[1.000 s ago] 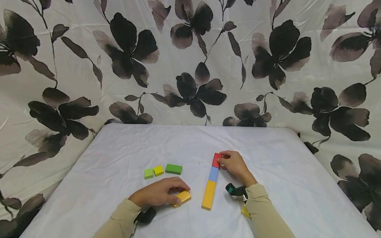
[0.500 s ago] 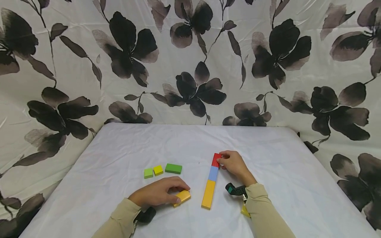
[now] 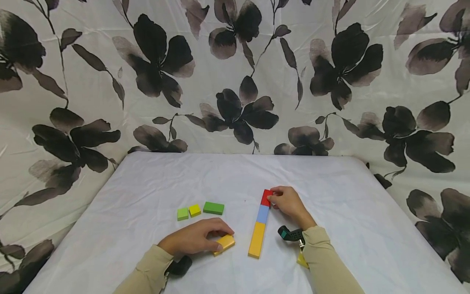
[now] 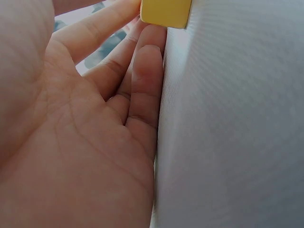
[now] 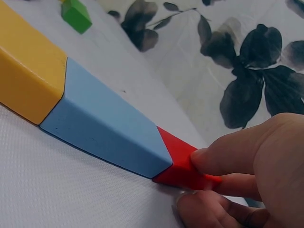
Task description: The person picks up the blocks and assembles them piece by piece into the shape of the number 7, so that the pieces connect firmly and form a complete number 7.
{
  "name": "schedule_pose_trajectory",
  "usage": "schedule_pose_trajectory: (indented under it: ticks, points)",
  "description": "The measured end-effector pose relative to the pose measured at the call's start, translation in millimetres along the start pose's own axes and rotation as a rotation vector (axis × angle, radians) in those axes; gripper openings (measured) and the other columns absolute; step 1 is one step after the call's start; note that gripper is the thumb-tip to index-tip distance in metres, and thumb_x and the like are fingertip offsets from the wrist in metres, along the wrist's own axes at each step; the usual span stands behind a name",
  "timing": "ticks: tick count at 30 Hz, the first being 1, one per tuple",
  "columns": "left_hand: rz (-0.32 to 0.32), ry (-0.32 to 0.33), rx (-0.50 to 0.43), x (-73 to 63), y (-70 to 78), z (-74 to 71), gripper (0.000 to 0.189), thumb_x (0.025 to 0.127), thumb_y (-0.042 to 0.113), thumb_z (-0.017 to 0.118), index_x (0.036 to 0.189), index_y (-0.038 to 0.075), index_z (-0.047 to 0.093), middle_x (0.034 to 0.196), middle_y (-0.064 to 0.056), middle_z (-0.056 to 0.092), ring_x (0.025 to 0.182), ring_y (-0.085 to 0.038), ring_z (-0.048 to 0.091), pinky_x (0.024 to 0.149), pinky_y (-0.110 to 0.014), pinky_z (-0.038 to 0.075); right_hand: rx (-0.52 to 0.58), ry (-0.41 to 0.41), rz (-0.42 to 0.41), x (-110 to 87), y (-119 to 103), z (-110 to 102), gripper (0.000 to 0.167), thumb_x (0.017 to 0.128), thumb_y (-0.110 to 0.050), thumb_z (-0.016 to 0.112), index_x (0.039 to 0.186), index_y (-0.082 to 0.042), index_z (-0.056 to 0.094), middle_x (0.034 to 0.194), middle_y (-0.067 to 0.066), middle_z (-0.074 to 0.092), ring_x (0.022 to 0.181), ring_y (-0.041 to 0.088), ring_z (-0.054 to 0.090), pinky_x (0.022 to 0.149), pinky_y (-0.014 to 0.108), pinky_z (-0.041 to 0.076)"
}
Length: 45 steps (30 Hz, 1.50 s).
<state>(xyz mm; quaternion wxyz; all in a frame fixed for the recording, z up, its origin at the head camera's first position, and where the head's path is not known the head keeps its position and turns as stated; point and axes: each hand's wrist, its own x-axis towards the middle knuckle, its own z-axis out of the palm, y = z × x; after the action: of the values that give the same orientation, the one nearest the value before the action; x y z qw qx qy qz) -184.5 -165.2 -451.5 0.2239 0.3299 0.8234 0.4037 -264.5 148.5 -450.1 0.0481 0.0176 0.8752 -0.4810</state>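
My right hand [image 3: 291, 204] pinches a red block [image 3: 266, 198] at the far end of a straight row lying on the table. Against the red block sits a blue block [image 5: 107, 123], and a long orange-yellow block [image 3: 256, 241] makes up the near end. In the right wrist view the ends of these blocks meet. To the left, my left hand [image 3: 198, 237] holds another orange-yellow block [image 3: 225, 245] between thumb and fingers, apart from the row. Only one end of that held block [image 4: 165, 12] shows in the left wrist view, with the little-finger side along the cloth.
A light green block [image 3: 182, 214], a yellow block [image 3: 195, 210] and a longer dark green block [image 3: 213, 208] lie beyond my left hand. Another yellow block [image 3: 302, 260] is partly hidden by my right sleeve. White cloth [image 3: 147, 192] covers the table; a floral curtain hangs behind.
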Motion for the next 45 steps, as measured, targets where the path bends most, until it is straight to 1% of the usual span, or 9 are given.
schedule_pose_trajectory:
  ticks: [8, 12, 15, 20, 23, 27, 32, 40, 45]
  points:
    - [0.01, 0.001, 0.008, -1.0, 0.0, 1.0, 0.039, 0.091, 0.017, 0.072, 0.128, 0.026, 0.066, 0.121, 0.016, 0.06, 0.115, -0.008, 0.056, 0.103, -0.03, 0.043, -0.035, 0.002, 0.007, -0.8, 0.6, 1.1, 0.037, 0.092, -0.014, 0.07, 0.127, -0.001, 0.066, 0.093, 0.009, 0.065, 0.073, 0.018, 0.063, 0.071, 0.029, 0.053]
    - [-0.01, 0.002, 0.001, -0.9, 1.4, 0.9, 0.039, 0.091, 0.017, 0.073, 0.128, 0.027, 0.066, 0.121, 0.016, 0.06, 0.115, -0.008, 0.056, 0.104, -0.031, 0.043, -0.033, -0.002, 0.003, -1.6, 0.2, -0.1, 0.038, 0.093, -0.016, 0.069, 0.127, 0.0, 0.065, 0.093, 0.008, 0.066, 0.074, 0.018, 0.064, 0.072, 0.03, 0.053]
    - [-0.023, 0.005, 0.0, -0.3, 2.1, 0.9, 0.039, 0.091, 0.017, 0.072, 0.128, 0.027, 0.066, 0.121, 0.017, 0.06, 0.115, -0.008, 0.056, 0.104, -0.031, 0.043, -0.008, -0.008, 0.014, -2.1, 1.2, -2.9, 0.04, 0.093, -0.02, 0.069, 0.128, -0.002, 0.065, 0.098, 0.008, 0.069, 0.077, 0.018, 0.065, 0.078, 0.033, 0.054]
    - [-0.015, 0.005, 0.005, 0.1, 1.1, 0.1, 0.039, 0.091, 0.016, 0.073, 0.128, 0.027, 0.066, 0.12, 0.017, 0.06, 0.114, -0.008, 0.056, 0.104, -0.031, 0.044, 0.046, -0.039, 0.034, -4.0, 1.1, -12.1, 0.043, 0.095, -0.027, 0.067, 0.132, -0.004, 0.063, 0.112, 0.009, 0.069, 0.083, 0.018, 0.069, 0.088, 0.038, 0.056]
    - [-0.004, 0.004, 0.005, -0.4, 0.3, 0.3, 0.04, 0.091, 0.016, 0.073, 0.128, 0.027, 0.066, 0.12, 0.016, 0.06, 0.114, -0.007, 0.056, 0.103, -0.03, 0.044, 0.068, -0.054, 0.034, -6.1, 2.5, -19.3, 0.043, 0.096, -0.027, 0.066, 0.132, -0.004, 0.063, 0.111, 0.011, 0.069, 0.084, 0.02, 0.07, 0.086, 0.036, 0.057]
    - [0.007, 0.004, -0.002, -1.1, 0.1, -0.1, 0.039, 0.091, 0.016, 0.072, 0.128, 0.026, 0.066, 0.12, 0.016, 0.06, 0.114, -0.008, 0.056, 0.104, -0.03, 0.043, 0.069, -0.057, 0.027, -9.0, 4.2, -27.9, 0.042, 0.097, -0.028, 0.066, 0.131, -0.004, 0.063, 0.106, 0.011, 0.069, 0.083, 0.021, 0.069, 0.081, 0.033, 0.058]
    - [0.011, 0.002, -0.003, -0.8, 0.0, 0.1, 0.04, 0.091, 0.016, 0.072, 0.128, 0.027, 0.066, 0.121, 0.016, 0.06, 0.115, -0.007, 0.056, 0.104, -0.03, 0.043, 0.059, -0.056, 0.019, -15.2, 9.6, -37.1, 0.041, 0.097, -0.028, 0.066, 0.13, -0.004, 0.064, 0.105, 0.011, 0.069, 0.083, 0.021, 0.067, 0.078, 0.031, 0.058]
    - [0.009, -0.002, 0.002, -0.5, -1.8, -0.5, 0.04, 0.091, 0.016, 0.072, 0.128, 0.028, 0.065, 0.121, 0.016, 0.06, 0.116, -0.007, 0.056, 0.104, -0.029, 0.043, 0.075, -0.062, -0.005, -30.4, 21.0, -51.9, 0.04, 0.097, -0.025, 0.067, 0.129, -0.001, 0.064, 0.106, 0.01, 0.069, 0.082, 0.02, 0.067, 0.076, 0.032, 0.058]
    - [0.004, -0.004, 0.001, -0.9, -1.6, -0.9, 0.04, 0.091, 0.017, 0.072, 0.129, 0.029, 0.065, 0.122, 0.016, 0.06, 0.116, -0.007, 0.056, 0.104, -0.03, 0.043, 0.061, -0.071, -0.042, -41.4, 26.2, -59.8, 0.04, 0.096, -0.023, 0.067, 0.128, 0.0, 0.064, 0.106, 0.011, 0.07, 0.083, 0.021, 0.067, 0.074, 0.032, 0.057]
